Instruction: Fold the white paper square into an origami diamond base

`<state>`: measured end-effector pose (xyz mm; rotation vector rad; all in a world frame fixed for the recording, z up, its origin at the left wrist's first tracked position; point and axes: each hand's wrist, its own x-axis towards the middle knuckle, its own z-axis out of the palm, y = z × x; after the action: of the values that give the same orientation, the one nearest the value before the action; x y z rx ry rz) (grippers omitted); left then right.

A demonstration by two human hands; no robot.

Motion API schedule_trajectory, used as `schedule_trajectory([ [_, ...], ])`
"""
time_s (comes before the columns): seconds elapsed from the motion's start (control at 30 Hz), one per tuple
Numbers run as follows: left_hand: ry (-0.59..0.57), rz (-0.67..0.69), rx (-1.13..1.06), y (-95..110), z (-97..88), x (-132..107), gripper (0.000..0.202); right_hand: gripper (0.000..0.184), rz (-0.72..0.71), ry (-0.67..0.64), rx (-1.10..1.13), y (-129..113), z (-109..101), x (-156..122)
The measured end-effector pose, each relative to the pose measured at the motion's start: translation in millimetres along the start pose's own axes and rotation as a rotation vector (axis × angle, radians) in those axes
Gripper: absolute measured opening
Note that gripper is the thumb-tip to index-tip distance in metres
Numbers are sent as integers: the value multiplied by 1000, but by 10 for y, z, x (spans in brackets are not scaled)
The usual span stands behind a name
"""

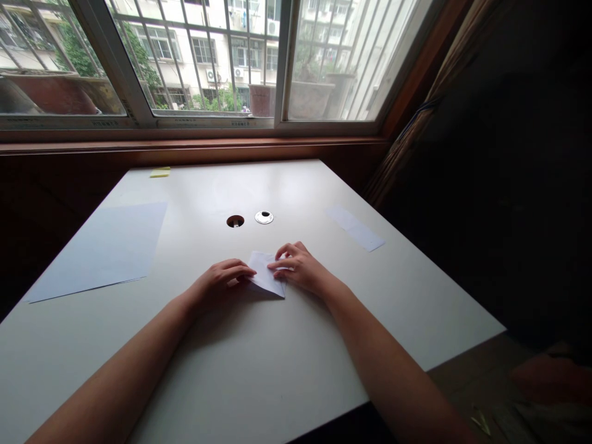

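Note:
A small folded piece of white paper lies between my two hands near the middle of the white table. My left hand pinches its left edge, thumb and fingers together. On the upper right part of the paper rests my right hand, with its fingers bent and somewhat apart, touching the surface. The paper's near corner points toward me and looks slightly raised off the table. The underside of the paper is hidden.
Large white sheets lie at the left, with a yellow sticky-note pad behind them. A paper strip lies at the right. Beyond my hands are a round cable hole and its metal cover. A barred window stands behind.

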<state>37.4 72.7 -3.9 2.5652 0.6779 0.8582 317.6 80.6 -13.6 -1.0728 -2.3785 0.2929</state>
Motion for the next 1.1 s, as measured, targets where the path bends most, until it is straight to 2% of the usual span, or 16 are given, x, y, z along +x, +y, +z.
schedule_trajectory([
  [0.27,60,53,99,9,-21,27,21,27,-45,-70,70,-123,22,51],
  [0.47,-66,-80,47,39,-40,42,32,26,-90,-114,226,-213,-13,63],
  [0.6,-96,-112,72,18,23,18,34,23,-77,-133,317,-257,-57,63],
  [0.83,-71,-160,89,-15,94,-14,42,45,-48,-199,325,-310,-70,38],
  [1.1,12,-255,185,-31,148,7,36,41,-126,-208,247,-255,-13,64],
])
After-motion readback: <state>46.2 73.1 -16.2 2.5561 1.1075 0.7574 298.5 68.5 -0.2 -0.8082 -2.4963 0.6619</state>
